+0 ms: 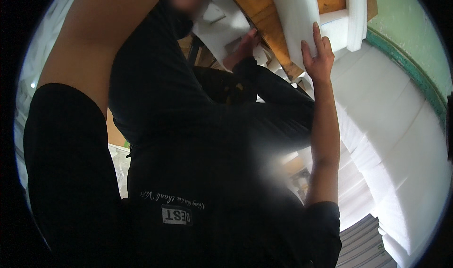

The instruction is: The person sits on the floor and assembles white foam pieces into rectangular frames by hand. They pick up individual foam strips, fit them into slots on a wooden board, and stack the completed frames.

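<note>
At top, right hand (320,60) unclenched over long white foam strip (295,18). Left hand unseen. Possible slippage from lopsided pressing.

The black shirt (226,237) bears white script (172,199); just below, a grey patch (166,214) carries block letters (180,215).

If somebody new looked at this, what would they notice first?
Probably the big black shirt, filling the lower middle. Next, the person's right fingers, spread at the edge of a long white foam strip near the top. Bright white sheeting covers much of the right side.
</note>
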Available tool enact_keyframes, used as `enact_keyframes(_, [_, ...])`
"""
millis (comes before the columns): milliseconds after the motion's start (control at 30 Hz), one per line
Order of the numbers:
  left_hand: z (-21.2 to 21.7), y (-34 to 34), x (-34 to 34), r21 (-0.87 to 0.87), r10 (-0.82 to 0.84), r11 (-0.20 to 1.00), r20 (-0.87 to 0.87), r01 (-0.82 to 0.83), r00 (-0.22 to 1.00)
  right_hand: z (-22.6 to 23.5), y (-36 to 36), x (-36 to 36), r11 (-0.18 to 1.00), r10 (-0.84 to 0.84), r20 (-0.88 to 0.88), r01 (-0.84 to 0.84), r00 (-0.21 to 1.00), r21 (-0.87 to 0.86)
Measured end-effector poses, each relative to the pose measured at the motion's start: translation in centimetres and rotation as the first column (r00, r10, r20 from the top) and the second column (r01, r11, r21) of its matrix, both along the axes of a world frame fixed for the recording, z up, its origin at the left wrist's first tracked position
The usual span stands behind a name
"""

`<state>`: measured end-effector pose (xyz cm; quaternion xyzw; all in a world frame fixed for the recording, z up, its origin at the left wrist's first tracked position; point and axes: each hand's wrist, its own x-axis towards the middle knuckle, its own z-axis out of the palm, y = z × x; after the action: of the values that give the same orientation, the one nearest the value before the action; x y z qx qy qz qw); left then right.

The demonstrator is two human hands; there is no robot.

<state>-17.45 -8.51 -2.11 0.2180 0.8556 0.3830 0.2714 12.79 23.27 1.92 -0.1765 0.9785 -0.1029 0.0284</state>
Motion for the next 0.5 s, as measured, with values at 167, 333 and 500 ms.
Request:
enact_keyframes(167, [0.4, 0.1, -0.7, -0.024, -0.042, 0.999, 0.027, 0.043, 0.999, -0.5, 0.7, -0.5, 0.999, 0.026, -0.033, -0.027, 0.999, -0.033])
enact_keyframes(333, [1.8, 0.6, 0.1, -0.278, -0.251, 0.946, -0.302, 0.166, 0.92, -0.4, 0.5, -0.3, 0.999, 0.015, -0.038, -0.016, 0.999, -0.047])
enact_keyframes(500, [0.7, 2.4, 4.0, 0.043, -0.035, 0.992, -0.811, 0.119, 0.584, -0.2, 0.2, -0.2, 1.0, -0.024, -0.039, 0.023, 0.999, -0.017])
